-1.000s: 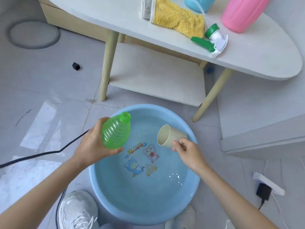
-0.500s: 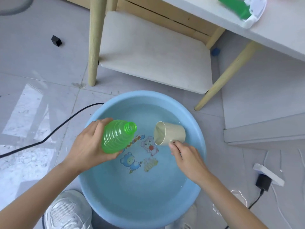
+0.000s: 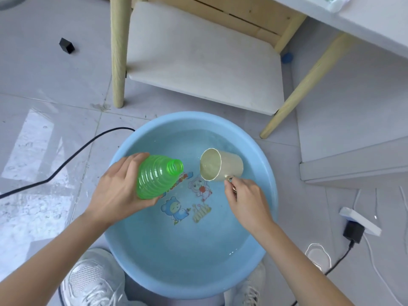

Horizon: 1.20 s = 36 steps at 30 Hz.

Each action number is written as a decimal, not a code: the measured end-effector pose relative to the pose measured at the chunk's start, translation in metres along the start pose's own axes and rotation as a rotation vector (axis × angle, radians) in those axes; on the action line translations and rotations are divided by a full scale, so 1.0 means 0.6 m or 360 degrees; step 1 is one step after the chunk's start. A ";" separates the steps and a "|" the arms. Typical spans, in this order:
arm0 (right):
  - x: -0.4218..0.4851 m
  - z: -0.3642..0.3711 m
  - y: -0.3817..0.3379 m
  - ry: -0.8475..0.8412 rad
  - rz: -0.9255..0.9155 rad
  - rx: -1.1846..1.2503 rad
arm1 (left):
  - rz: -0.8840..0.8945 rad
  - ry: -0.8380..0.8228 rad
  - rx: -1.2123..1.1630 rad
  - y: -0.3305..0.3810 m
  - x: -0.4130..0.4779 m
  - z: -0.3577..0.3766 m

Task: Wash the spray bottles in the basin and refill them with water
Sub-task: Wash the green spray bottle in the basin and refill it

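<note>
Two hands were at work over the blue basin (image 3: 198, 115), which sat on the floor holding shallow water. My left hand (image 3: 117, 191) was wrapped round the fat end of the green spray bottle (image 3: 156, 176), fingers curled firmly on its ribbed side. The bottle had no cap on and hung above the water, tipped so its open neck pointed across at the cup (image 3: 229, 165). My right hand (image 3: 247, 199) pinched the cup by its small handle, with the cup lying almost on its side and its mouth facing the bottle, close but not touching.

I judged this to be the filling step, and the match was awkward: a wide cup rim against a narrow neck. To do it well I would have raised the bottle nearer upright and set the cup's lowest edge right over the neck. Then I would have tipped slowly for a thin stream (a fast pour would only sheet down the outside). Keeping both over the basin mattered, since a black cable (image 3: 72, 160) ran near its rim.
</note>
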State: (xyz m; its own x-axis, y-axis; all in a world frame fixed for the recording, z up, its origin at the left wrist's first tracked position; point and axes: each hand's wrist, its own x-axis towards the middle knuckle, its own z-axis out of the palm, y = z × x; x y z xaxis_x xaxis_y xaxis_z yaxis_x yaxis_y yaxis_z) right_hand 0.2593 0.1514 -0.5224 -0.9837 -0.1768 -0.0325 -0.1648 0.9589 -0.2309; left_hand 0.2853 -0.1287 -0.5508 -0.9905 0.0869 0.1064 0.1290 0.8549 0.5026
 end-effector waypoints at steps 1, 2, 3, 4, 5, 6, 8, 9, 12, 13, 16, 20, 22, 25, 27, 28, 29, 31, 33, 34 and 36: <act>0.001 0.002 0.001 -0.0014 0.0003 0.0010 | -0.0001 -0.0004 0.0004 0.000 -0.001 0.000; 0.002 0.004 0.001 -0.0027 0.0003 0.0020 | -0.0001 -0.0008 0.0012 0.000 -0.001 0.001; 0.004 0.006 0.002 -0.0030 0.0001 0.0029 | 0.0001 -0.0011 0.0025 0.000 -0.001 0.001; 0.004 0.006 0.003 -0.0035 0.0001 0.0037 | 0.0004 -0.0010 0.0041 0.000 -0.001 0.002; 0.005 0.007 0.003 -0.0047 0.0005 0.0038 | 0.0010 -0.0008 0.0056 0.000 -0.001 0.002; 0.006 0.006 0.002 -0.0057 0.0009 0.0034 | 0.0018 -0.0003 0.0067 -0.001 -0.001 0.002; 0.007 0.007 0.001 -0.0073 0.0007 0.0025 | 0.0029 0.0010 0.0078 -0.001 0.000 0.003; 0.007 0.008 0.001 -0.0078 0.0004 0.0016 | 0.0037 0.0017 0.0079 -0.001 0.000 0.003; 0.008 0.007 0.002 -0.0106 0.0015 0.0003 | 0.0054 0.0032 0.0087 -0.001 0.001 0.002; 0.007 0.006 0.003 -0.0126 0.0023 0.0008 | 0.0056 0.0035 0.0089 -0.001 0.000 0.002; 0.006 0.000 0.001 -0.0245 0.0074 0.0002 | 0.0062 0.0037 0.0097 -0.001 0.000 0.003; 0.007 -0.007 -0.005 -0.0413 0.0218 0.0054 | 0.0055 0.0021 0.0101 -0.002 -0.001 0.004; 0.006 -0.010 -0.006 -0.0400 0.0268 0.0105 | 0.0060 0.0014 0.0102 -0.003 0.000 0.004; 0.003 -0.010 -0.001 -0.0369 0.0418 0.0280 | 0.0058 0.0015 0.0106 -0.002 0.001 0.004; -0.001 -0.017 0.003 -0.0317 0.0546 0.0465 | 0.0057 0.0017 0.0103 -0.001 0.001 0.004; -0.004 -0.022 0.004 -0.0295 0.0604 0.0576 | 0.0057 0.0019 0.0105 -0.001 0.000 0.004; -0.008 -0.031 0.003 -0.0288 0.0666 0.0688 | 0.0057 0.0017 0.0107 -0.001 0.000 0.004; -0.017 -0.049 0.002 -0.0286 0.0784 0.0883 | 0.0056 0.0017 0.0110 -0.001 0.000 0.004; -0.027 -0.062 0.007 -0.0265 0.0843 0.1034 | 0.0056 0.0018 0.0110 0.000 0.001 0.003; -0.032 -0.067 0.009 -0.0255 0.0849 0.1090 | 0.0057 0.0017 0.0110 0.000 0.001 0.002; -0.040 -0.079 0.009 -0.0235 0.0834 0.1183 | 0.0060 0.0017 0.0114 0.000 0.000 0.002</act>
State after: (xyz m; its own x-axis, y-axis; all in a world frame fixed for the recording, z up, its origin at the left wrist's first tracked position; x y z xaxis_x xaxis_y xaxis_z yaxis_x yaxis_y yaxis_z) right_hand 0.2787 0.1711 -0.4768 -0.8920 0.1644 -0.4210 0.4380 0.5441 -0.7156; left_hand 0.2851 -0.1281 -0.5520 -0.9844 0.1148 0.1334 0.1623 0.8855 0.4353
